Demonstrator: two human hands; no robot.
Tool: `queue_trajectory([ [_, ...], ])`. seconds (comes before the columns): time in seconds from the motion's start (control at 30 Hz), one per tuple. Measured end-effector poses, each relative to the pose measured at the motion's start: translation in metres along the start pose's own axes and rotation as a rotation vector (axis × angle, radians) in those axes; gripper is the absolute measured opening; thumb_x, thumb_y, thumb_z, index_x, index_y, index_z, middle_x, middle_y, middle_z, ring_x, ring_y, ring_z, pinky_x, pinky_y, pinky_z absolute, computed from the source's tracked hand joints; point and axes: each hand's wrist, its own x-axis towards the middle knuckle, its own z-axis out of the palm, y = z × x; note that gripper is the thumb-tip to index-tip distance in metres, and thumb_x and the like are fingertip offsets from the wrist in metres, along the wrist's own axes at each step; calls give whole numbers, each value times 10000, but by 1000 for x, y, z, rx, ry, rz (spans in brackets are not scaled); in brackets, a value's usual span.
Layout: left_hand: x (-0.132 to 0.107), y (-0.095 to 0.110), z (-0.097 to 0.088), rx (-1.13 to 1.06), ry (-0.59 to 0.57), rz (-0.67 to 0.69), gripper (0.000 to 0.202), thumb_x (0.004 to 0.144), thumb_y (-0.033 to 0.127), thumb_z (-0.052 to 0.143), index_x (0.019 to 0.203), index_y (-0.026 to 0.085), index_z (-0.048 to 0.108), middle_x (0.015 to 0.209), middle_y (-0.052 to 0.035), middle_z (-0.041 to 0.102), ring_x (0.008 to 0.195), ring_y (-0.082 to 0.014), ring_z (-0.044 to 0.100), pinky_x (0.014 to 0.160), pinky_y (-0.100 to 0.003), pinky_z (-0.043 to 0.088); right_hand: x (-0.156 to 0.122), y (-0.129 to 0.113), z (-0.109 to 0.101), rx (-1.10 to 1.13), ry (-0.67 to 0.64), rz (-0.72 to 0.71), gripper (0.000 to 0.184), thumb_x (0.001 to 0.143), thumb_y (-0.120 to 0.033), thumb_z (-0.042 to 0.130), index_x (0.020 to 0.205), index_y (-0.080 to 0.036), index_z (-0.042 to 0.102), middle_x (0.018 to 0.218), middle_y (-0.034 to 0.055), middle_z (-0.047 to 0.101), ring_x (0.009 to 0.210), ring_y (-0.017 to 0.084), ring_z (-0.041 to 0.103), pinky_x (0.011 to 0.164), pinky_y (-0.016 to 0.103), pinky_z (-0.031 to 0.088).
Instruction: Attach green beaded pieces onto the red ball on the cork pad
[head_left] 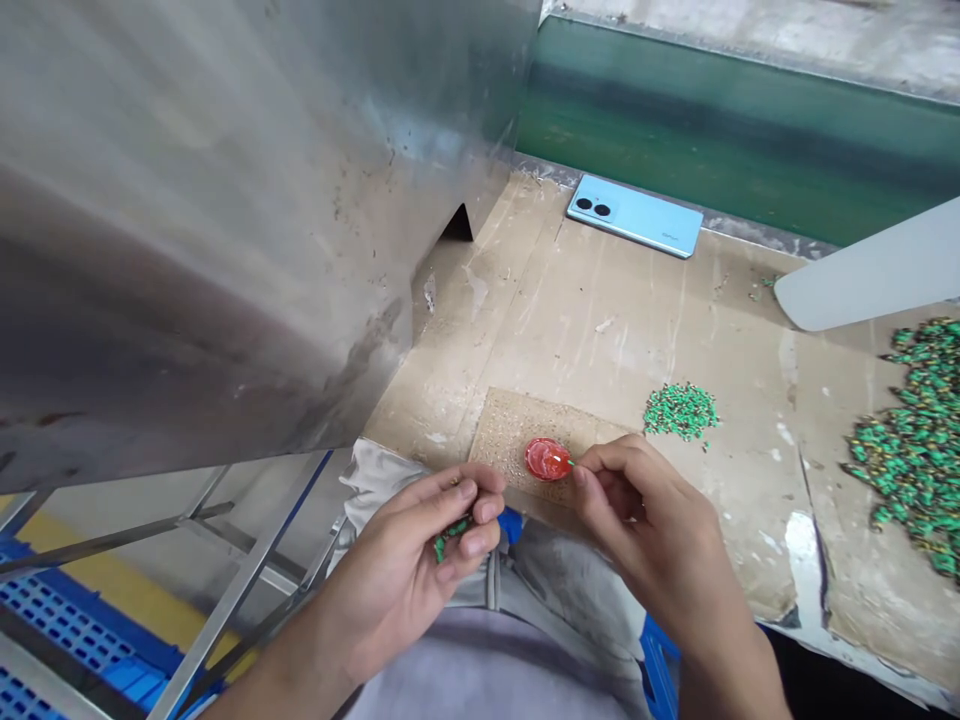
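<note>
My left hand (409, 560) is curled, palm up, around several small green pieces (442, 545) with dark or brassy ends. Between the thumb and forefinger of my right hand (660, 520) is one tiny green piece (571, 462). Its pale tip is at the edge of a small red dish (541, 458), which holds something shiny and red; I cannot tell whether it touches. Under the dish lies a speckled tan board (499, 425). Just beyond my right hand is a small pile of green pieces (681, 411).
A large heap of green pieces (911, 450) spreads over the right of the cardboard-covered table (600, 330). A light blue phone (637, 215) lies at the back. A grey-white panel (877, 265) juts in at right; a big metal housing (247, 230) fills the left.
</note>
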Motion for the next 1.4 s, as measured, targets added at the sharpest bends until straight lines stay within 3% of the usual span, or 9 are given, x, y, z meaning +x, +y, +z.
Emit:
queue_trajectory([
  [0.17,0,-6,-10,61,-63,45,179,945,276,845,1022,126,786,689,20,635,464,-10,440,432,-116,291,1,-2,1,4,-25,8,107,1046,-180,614,959,-239,637,826,-19,608,612,109,551,542,236,449],
  [0.33,2,-9,-13,97,-117,89,241,939,315,856,827,137,739,682,-15,703,439,-6,363,430,-122,251,2,1,3,-22,-26,-7,98,1043,-184,622,965,-241,639,825,-24,614,612,107,553,547,238,446],
  [0.47,5,-12,-13,180,-98,119,291,967,412,818,956,121,830,697,-2,639,486,-6,365,464,-131,245,3,0,2,-18,-34,-17,91,1040,-178,625,972,-236,643,817,-26,608,605,105,548,545,235,445],
  [0.6,4,-14,-12,244,-71,131,295,955,367,836,1109,116,822,734,-6,639,536,-19,396,502,-152,260,-4,-2,-8,-8,-9,-24,112,1049,-176,604,959,-239,619,810,-19,596,592,107,534,511,225,440],
  [0.8,4,-16,-13,367,-72,185,293,927,380,850,879,148,678,707,-21,704,505,-48,380,499,-207,240,-25,5,-12,-120,-53,-47,88,1067,-191,585,996,-241,601,819,-12,612,574,105,563,502,233,452],
  [1.07,10,-22,-22,781,-19,209,304,1024,437,695,1147,159,718,774,-11,687,579,-89,426,547,-233,333,-28,12,1,-220,-69,-102,118,1085,-210,574,971,-217,606,809,-15,610,572,106,583,531,245,463],
  [1.4,11,-23,-19,962,-20,237,274,1044,418,627,1046,165,733,817,-26,693,639,-129,460,585,-256,363,-32,14,4,-250,-75,-106,127,1085,-211,582,959,-228,592,807,-23,614,597,114,611,542,258,441],
])
